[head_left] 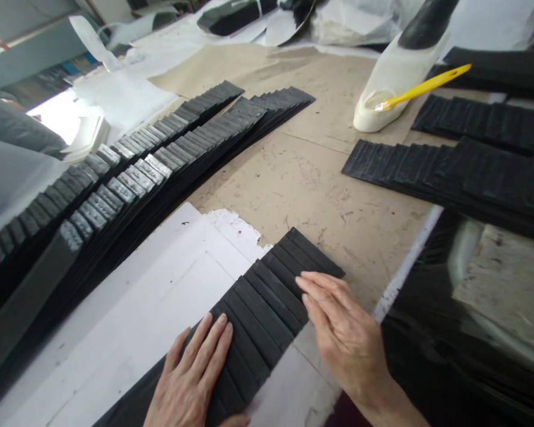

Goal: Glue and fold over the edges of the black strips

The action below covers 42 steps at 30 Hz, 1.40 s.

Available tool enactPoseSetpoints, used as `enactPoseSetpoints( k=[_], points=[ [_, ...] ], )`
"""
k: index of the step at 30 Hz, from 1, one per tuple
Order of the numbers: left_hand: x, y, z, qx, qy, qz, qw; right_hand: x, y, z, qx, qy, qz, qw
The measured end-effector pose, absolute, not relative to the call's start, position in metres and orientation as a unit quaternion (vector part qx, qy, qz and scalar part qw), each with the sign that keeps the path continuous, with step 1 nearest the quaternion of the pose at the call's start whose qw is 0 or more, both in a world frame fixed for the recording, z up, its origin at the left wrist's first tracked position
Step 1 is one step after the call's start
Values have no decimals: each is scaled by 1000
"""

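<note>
A fanned row of overlapping black strips [258, 296] lies slantwise in front of me on white paper and the tan board. My left hand [193, 367] rests flat on the row's near part, fingers stretched out. At the row's right edge, near its far end, my right hand [342, 332] touches the strips with its fingertips; its fingers are extended and close together, with nothing seen gripped in them. The undersides of both hands are hidden.
Long fanned stacks of black strips [196, 139] lie at the left, some ends shiny. More black stacks [396, 163] lie at the right. A yellow-handled brush [427, 86] rests on a white container [371, 118]. The table edge [409, 264] runs along my right.
</note>
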<state>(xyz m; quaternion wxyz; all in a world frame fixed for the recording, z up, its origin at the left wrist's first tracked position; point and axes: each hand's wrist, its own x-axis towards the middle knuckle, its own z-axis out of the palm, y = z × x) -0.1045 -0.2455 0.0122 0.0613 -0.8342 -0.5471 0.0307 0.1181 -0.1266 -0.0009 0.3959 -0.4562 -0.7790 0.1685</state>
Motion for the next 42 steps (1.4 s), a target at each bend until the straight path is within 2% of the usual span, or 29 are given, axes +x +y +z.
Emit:
enactPoseSetpoints(
  k=[4,11,14,22,31,42],
  points=[
    [-104,-247,13,-832,-551,32,53,132,-140,6,-481,-780,129,378],
    [-102,-246,16,-831,-553,32,49,103,-167,7,-426,-806,148,384],
    [-101,-246,16,-832,-553,27,46,96,-167,2,-466,-789,145,374],
    [-104,-249,15,-833,-551,25,34,88,-151,0,-547,-783,120,272],
    [-108,-247,10,-839,-540,25,58,83,-138,1,-588,-731,280,205],
    [-115,-251,5,-849,-521,37,81,78,-136,8,-584,-771,222,122]
  ],
)
